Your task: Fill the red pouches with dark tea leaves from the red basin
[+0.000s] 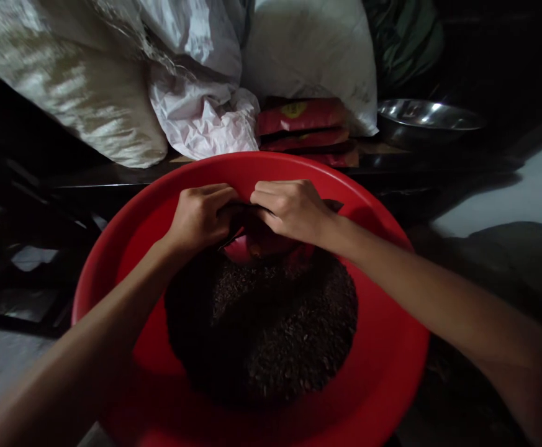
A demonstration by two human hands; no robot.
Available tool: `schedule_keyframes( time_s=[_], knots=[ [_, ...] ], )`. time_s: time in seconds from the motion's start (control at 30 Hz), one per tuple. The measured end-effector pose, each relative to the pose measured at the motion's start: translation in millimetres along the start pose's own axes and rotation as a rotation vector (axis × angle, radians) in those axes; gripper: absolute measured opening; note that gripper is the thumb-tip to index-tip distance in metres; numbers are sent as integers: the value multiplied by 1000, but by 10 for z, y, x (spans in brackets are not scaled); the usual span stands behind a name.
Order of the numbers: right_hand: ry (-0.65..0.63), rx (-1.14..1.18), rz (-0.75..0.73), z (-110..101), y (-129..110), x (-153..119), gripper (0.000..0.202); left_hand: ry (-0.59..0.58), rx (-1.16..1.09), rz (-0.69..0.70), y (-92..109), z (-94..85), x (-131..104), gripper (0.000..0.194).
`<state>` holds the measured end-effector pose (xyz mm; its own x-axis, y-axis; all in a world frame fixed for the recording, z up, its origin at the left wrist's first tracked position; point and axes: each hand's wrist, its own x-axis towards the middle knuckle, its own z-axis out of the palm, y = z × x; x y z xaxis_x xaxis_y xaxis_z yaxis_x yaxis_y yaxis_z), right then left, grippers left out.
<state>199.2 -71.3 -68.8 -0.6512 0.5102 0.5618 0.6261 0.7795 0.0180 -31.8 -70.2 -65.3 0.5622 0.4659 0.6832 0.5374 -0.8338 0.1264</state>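
Red plastic basin (382, 385) already holds a dark heap of loose tea-like leaves (261, 329). My left hand (200, 217) and right hand (292, 208) both pinch the small red foil packet (264, 239) above it; 3 similar red packets (303, 127) wait unopened behind.

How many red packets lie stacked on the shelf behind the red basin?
3 red packets: top, middle and bottom, stacked beside the metal bowl. More may be hidden behind the basin.

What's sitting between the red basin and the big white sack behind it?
In the head view, a stack of red packets lies between the red basin's far rim and the white sack.
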Motion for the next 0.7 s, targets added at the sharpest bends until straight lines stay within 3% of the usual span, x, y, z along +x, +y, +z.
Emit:
schedule_keyframes(
  time_s=[0.13, 0.27, 0.4, 0.5, 0.57, 0.63, 0.7],
  knots=[
    [-38, -46, -71, -88, 478, -470, 29, 2, -39, -50, -184, 30, -54, 11],
    [-97, -204, 6, -318, 785, -1006, 32, -41, -58, -69, -269, 90, -78, 16],
    [-175, -356, 45, -402, 605, -1015, 35, -302, 34, -153, -229, -4, 27, 21],
    [-220, -332, 83, -301, 289, -679, 41, -484, 173, -216, -67, -299, -26, 53],
    [-287, -243, 148, -230, 110, -431, 35, -463, 257, -249, 132, -553, -262, 75],
    [-287, -156, 205, -270, 5, -289, 30, -370, 333, -312, 375, -781, -691, 70],
    [-126, -134, 216, -489, -35, -338, 38, -331, 438, -411, 591, -942, -1255, 53]
  ],
)
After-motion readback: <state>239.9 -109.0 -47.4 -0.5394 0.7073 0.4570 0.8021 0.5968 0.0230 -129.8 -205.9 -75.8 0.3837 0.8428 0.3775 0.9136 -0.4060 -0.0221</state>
